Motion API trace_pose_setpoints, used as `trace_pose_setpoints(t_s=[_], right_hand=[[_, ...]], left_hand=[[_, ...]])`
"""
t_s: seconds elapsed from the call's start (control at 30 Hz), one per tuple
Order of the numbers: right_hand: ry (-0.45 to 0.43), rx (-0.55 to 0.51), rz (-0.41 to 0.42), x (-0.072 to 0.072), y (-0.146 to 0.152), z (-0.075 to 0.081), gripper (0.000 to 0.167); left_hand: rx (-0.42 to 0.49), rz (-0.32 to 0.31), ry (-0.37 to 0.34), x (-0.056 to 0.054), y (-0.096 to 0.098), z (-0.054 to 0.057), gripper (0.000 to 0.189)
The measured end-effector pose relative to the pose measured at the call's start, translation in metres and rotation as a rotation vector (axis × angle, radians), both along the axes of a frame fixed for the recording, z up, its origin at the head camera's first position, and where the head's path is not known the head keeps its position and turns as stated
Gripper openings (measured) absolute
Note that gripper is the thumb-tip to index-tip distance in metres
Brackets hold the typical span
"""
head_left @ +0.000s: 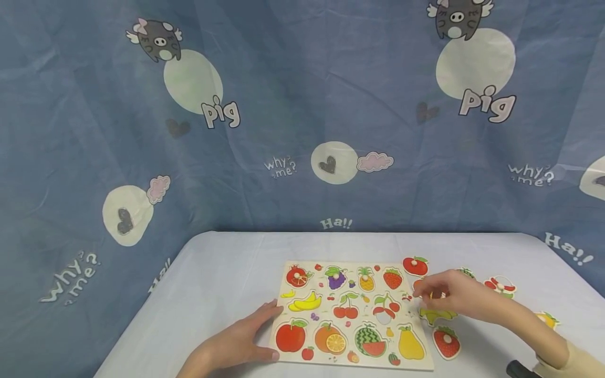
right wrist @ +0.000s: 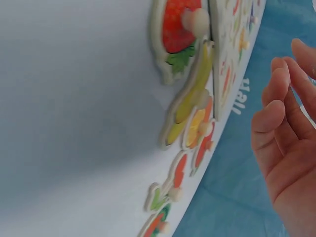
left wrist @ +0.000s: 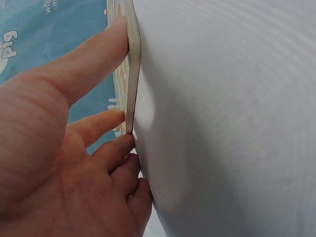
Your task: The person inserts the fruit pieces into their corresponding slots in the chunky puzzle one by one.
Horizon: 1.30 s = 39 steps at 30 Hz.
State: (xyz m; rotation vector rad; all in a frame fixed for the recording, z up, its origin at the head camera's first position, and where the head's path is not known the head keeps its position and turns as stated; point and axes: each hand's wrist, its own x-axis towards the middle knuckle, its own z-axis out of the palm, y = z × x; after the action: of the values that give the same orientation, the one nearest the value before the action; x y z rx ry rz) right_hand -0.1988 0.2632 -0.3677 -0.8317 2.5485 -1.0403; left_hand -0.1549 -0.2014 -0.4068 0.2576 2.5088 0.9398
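Observation:
A wooden fruit puzzle board (head_left: 326, 315) lies on the table, with knobbed pieces in its pomegranate, grape and pineapple places. My left hand (head_left: 241, 336) touches the board's left edge, thumb by the near corner and fingers farther up; the left wrist view has the thumb (left wrist: 94, 61) against the board's rim. Just past the board's right side, my right hand (head_left: 456, 295) hovers over loose pieces. Its fingers (right wrist: 276, 84) are loosely bent, with nothing between them. Below it are a banana piece (head_left: 437, 316) and an orange piece (right wrist: 195, 127), mostly covered by the hand in the head view.
A strawberry piece (head_left: 446, 343) lies near the board's right corner. Around the right hand are a red fruit piece (head_left: 415, 266), a watermelon piece (head_left: 467, 272), a cherry piece (head_left: 500, 286) and a yellow piece (head_left: 547, 319). A dark rod-like thing (head_left: 520, 369) shows by the right sleeve.

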Motion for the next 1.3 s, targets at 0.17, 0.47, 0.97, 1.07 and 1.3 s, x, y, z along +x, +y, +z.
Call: trace_pose_setpoints(t_s=[0.17,0.47,0.97,1.07,1.3], right_hand=[[0.002,0.027,-0.009,0.008,0.008,-0.006,0.013],[-0.07,0.001,-0.012,0.016,0.019,-0.015,0.015],[-0.104,-0.035,0.053,0.027,0.032,-0.025,0.013],[-0.12,-0.041,0.064,0.028,0.034,-0.027,0.012],[-0.155,-0.047,0.044,0.031,0.036,-0.032,0.009]], left_hand=[[-0.002,0.004,-0.002,0.0,0.001,0.001,0.087],[-0.007,-0.009,0.012,0.001,0.001,0.005,0.086],[0.008,-0.028,0.03,0.002,-0.004,0.002,0.086],[0.003,-0.026,0.027,0.001,-0.003,0.001,0.086],[0.005,-0.02,0.003,0.0,-0.001,0.001,0.087]])
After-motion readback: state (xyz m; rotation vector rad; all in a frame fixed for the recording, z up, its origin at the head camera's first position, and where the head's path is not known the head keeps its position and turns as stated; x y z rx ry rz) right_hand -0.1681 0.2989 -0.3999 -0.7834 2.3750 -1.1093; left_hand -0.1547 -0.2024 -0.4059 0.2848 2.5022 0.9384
